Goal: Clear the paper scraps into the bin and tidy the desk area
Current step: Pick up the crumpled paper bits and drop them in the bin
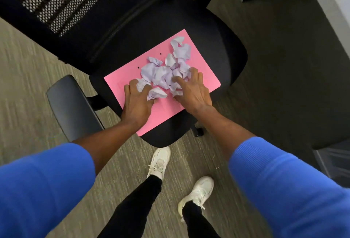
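Several crumpled pale lilac paper scraps (161,74) lie heaped on a pink folder (121,80) that rests flat on the seat of a black office chair (217,48). My left hand (137,103) presses on the near left side of the heap, fingers curled around one scrap (157,93). My right hand (191,89) covers the near right side with fingers spread and dug into the scraps. Two scraps (180,48) sit apart at the folder's far corner. No bin is clearly in view.
The chair's mesh backrest (62,0) rises at the upper left and its armrest (70,107) juts out at the left. A grey desk edge (331,4) runs down the right side. My white shoes (160,162) stand on the carpet below the seat.
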Demonstrator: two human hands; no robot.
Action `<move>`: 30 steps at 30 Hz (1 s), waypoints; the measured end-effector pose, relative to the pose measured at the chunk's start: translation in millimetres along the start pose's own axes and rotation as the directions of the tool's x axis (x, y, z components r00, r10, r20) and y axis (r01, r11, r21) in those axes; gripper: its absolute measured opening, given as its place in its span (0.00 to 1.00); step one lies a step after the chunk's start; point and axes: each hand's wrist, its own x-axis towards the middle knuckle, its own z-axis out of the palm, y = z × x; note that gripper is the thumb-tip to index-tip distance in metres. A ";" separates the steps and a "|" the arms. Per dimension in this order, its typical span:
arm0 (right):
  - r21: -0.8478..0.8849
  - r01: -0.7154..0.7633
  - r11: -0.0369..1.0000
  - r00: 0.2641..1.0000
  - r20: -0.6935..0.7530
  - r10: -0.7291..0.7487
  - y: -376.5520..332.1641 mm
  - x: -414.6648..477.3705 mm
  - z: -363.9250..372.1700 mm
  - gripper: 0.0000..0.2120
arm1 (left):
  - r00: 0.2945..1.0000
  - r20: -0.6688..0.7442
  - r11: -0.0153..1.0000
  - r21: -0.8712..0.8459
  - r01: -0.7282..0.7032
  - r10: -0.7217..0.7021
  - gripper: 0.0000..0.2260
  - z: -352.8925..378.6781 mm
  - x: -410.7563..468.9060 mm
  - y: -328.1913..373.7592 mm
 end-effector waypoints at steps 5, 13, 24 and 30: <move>0.047 0.040 0.998 0.999 -0.008 -0.040 -2.2 -0.2 4.0 0.19 | 0.999 -0.041 0.997 -0.071 0.012 -0.015 0.13 -2.0 1.3 1.9; 0.146 0.054 0.988 0.997 -0.058 -0.046 2.2 -22.2 -1.2 0.19 | 0.991 -0.055 0.980 -0.166 0.110 -0.120 0.14 -6.3 -14.4 12.3; 0.254 0.021 0.967 0.982 -0.186 0.027 24.8 -78.7 1.2 0.14 | 0.953 -0.152 0.920 -0.339 0.198 -0.261 0.12 -2.2 -63.6 51.4; 0.338 -0.018 0.941 0.950 -0.287 0.121 41.7 -128.6 12.5 0.12 | 0.936 -0.240 0.909 -0.389 0.150 -0.257 0.12 -1.3 -87.2 83.5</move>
